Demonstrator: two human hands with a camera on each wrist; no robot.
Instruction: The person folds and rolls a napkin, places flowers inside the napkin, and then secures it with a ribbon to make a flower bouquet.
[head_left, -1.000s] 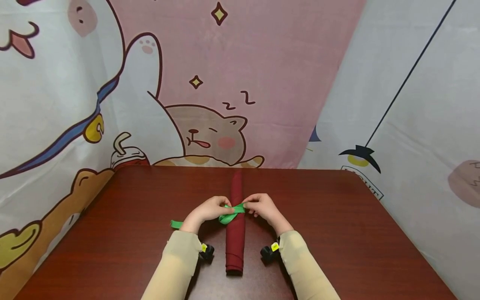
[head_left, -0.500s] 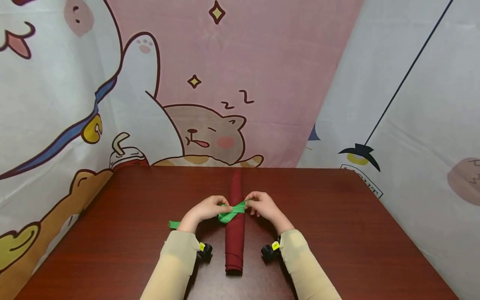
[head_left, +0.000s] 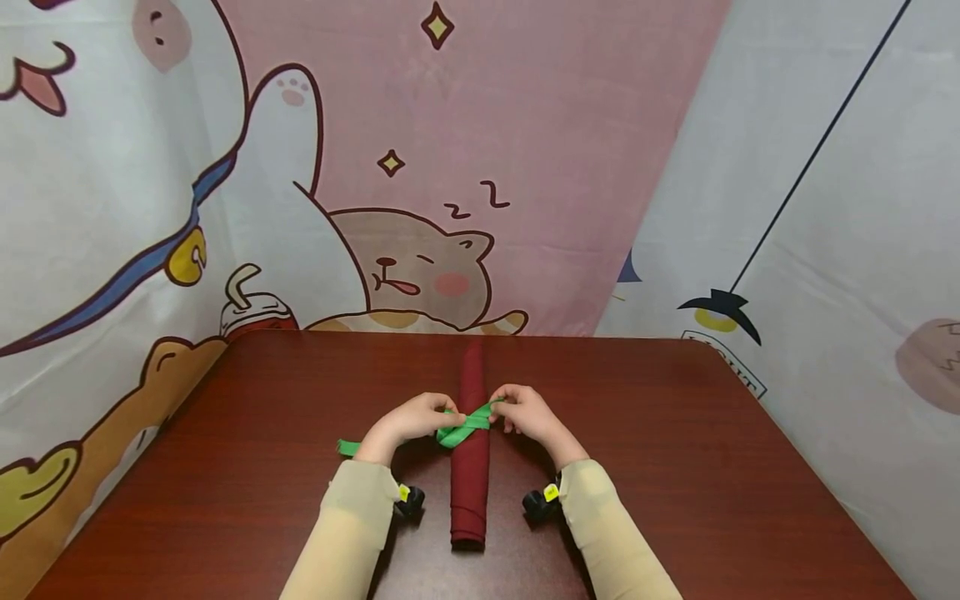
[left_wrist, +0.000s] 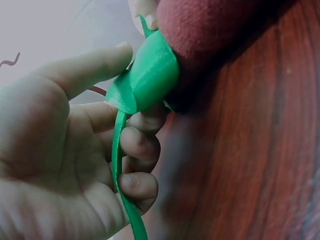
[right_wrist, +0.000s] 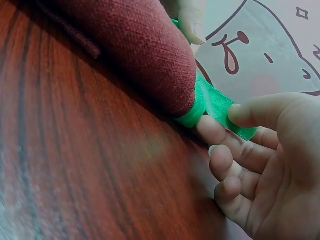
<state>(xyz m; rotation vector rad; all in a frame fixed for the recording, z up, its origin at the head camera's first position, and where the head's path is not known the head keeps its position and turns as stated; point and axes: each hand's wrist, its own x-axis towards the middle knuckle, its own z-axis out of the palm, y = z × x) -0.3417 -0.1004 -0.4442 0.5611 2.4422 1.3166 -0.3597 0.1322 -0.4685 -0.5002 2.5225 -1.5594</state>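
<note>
A rolled dark red cloth [head_left: 470,483] lies lengthwise on the table, with a green ribbon [head_left: 471,425] wrapped around it near the middle. At the roll's left side, my left hand [head_left: 416,417] pinches the ribbon between thumb and forefinger. In the left wrist view, a folded ribbon band [left_wrist: 155,72] curves round the roll, and a long tail [left_wrist: 118,150] runs down past the curled fingers. On the other side, my right hand [head_left: 528,418] pinches a short ribbon end [right_wrist: 220,102] between thumb and forefinger. The ribbon's underside is hidden beneath the roll.
The brown wooden table [head_left: 637,467] extends on both sides of the roll. The ribbon's loose end [head_left: 348,447] shows left of my left wrist. Black wrist cameras [head_left: 409,503] sit close to the roll. A printed cloth [head_left: 555,167] hangs behind the table.
My right hand has shifted slightly up and to the right, drawing the ribbon end with it. The band now slants more across the roll. My left hand has moved slightly left.
</note>
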